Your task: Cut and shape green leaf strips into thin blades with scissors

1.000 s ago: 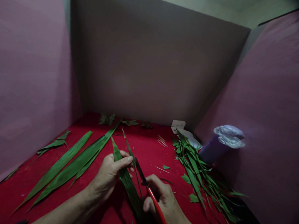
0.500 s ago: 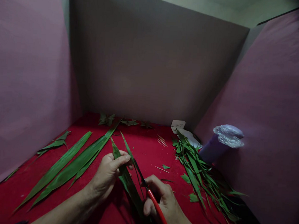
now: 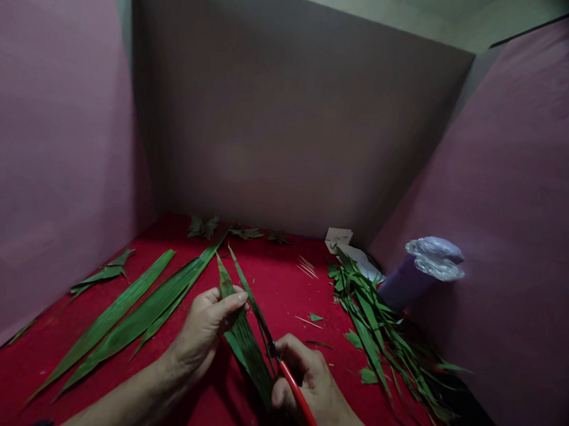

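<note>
My left hand (image 3: 204, 333) pinches a long green leaf (image 3: 244, 341) between thumb and fingers, holding it up over the red cloth (image 3: 281, 283). My right hand (image 3: 314, 383) grips red-handled scissors (image 3: 291, 377). Their dark blades run up along the leaf's right edge, where a thin green strip (image 3: 243, 279) splits away from the blade of the leaf. Both hands are close together near the bottom middle of the view.
Several long whole leaves (image 3: 131, 313) lie on the cloth to the left. A heap of cut strips (image 3: 383, 336) lies to the right, beside a purple cup with a plastic cover (image 3: 417, 271). Thin sticks (image 3: 306, 266), a white paper (image 3: 339, 239), and pink-grey walls surround.
The leaf has turned slightly and its tip has risen. The scissor blades have slid a little further down along its edge, lengthening the split strip. Both hands shifted slightly.
</note>
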The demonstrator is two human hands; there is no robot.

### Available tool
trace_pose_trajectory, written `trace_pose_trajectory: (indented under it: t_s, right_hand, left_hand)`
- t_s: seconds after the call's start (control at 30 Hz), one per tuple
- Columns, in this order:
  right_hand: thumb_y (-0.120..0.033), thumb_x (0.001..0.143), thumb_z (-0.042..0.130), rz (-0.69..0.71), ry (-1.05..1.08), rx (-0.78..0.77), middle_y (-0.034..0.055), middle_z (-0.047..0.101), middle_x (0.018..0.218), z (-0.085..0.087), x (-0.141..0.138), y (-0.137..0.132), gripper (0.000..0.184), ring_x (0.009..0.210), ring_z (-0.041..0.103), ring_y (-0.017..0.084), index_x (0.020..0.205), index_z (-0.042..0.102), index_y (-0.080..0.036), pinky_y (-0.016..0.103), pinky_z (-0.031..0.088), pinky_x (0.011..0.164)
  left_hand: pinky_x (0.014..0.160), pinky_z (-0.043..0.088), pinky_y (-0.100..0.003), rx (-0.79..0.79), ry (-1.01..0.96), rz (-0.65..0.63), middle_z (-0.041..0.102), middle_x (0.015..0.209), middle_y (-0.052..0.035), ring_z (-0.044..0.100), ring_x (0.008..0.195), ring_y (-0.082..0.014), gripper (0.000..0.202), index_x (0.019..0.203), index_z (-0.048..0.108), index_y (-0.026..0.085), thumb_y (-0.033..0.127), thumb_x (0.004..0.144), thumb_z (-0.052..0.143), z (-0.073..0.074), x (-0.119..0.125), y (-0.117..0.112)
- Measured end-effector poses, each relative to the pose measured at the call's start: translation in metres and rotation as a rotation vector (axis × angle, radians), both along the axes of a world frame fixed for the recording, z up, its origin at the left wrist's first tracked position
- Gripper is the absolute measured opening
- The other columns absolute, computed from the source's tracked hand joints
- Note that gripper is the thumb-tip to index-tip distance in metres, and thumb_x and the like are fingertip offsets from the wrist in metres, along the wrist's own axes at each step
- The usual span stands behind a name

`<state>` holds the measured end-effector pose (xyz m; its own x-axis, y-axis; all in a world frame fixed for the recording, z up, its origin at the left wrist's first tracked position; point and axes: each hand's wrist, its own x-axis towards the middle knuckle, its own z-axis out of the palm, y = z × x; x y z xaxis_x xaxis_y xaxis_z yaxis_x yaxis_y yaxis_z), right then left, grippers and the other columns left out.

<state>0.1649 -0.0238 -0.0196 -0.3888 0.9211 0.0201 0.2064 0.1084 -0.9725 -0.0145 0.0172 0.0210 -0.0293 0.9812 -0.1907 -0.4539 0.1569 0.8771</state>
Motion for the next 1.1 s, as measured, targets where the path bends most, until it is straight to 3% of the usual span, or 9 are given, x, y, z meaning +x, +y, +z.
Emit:
trace_pose_trajectory:
  t_s: [0.17, 0.33, 0.5, 0.7, 1.1]
  right_hand:
    - [-0.042, 0.069, 0.064, -0.02, -0.008, 0.021, -0.0093, 0.037, 0.051, 0.002, 0.001, 0.001, 0.03, 0.049, 0.027, 0.008, 0.081, 0.049, -0.019, 0.021, 0.021, 0.045]
    - [-0.054, 0.067, 0.063, -0.023, -0.006, 0.027, -0.0082, 0.043, 0.05, -0.001, 0.002, 0.003, 0.043, 0.048, 0.029, 0.008, 0.088, 0.05, -0.018, 0.021, 0.021, 0.045]
    - [-0.043, 0.07, 0.062, 0.007, 0.057, -0.023, -0.0073, 0.05, 0.053, 0.005, -0.001, 0.001, 0.036, 0.048, 0.033, 0.008, 0.093, 0.049, -0.019, 0.02, 0.024, 0.045]
    - [-0.026, 0.067, 0.063, -0.039, -0.071, -0.032, -0.0079, 0.05, 0.054, 0.018, -0.004, -0.004, 0.026, 0.048, 0.034, 0.008, 0.09, 0.052, -0.02, 0.019, 0.025, 0.045]
    - [-0.021, 0.058, 0.073, -0.094, -0.187, 0.197, -0.0119, 0.028, 0.052, 0.028, -0.008, -0.001, 0.037, 0.049, 0.023, 0.007, 0.088, 0.053, -0.02, 0.02, 0.019, 0.044]
  left_hand:
    - [0.056, 0.04, -0.021, 0.016, 0.036, -0.038, 0.063, 0.058, -0.0003, 0.053, 0.055, -0.0092, 0.016, 0.067, 0.062, 0.013, 0.026, 0.064, 0.07, -0.001, 0.001, -0.002]
    - [0.056, 0.04, -0.022, 0.031, 0.086, -0.072, 0.063, 0.059, -0.0017, 0.052, 0.055, -0.01, 0.017, 0.065, 0.063, 0.012, 0.028, 0.065, 0.07, -0.002, 0.001, -0.002]
    - [0.056, 0.04, -0.022, 0.047, 0.137, -0.085, 0.062, 0.059, -0.001, 0.052, 0.055, -0.0099, 0.018, 0.065, 0.063, 0.013, 0.029, 0.064, 0.071, 0.0, -0.001, -0.003]
    - [0.06, 0.042, -0.021, 0.152, 0.088, -0.092, 0.062, 0.062, 0.0009, 0.053, 0.058, -0.0093, 0.014, 0.069, 0.063, 0.015, 0.027, 0.067, 0.07, 0.005, -0.001, -0.004]
    - [0.059, 0.039, -0.022, 0.181, 0.132, -0.091, 0.061, 0.06, 0.0, 0.051, 0.057, -0.01, 0.015, 0.069, 0.062, 0.014, 0.028, 0.067, 0.069, 0.003, -0.002, -0.003]
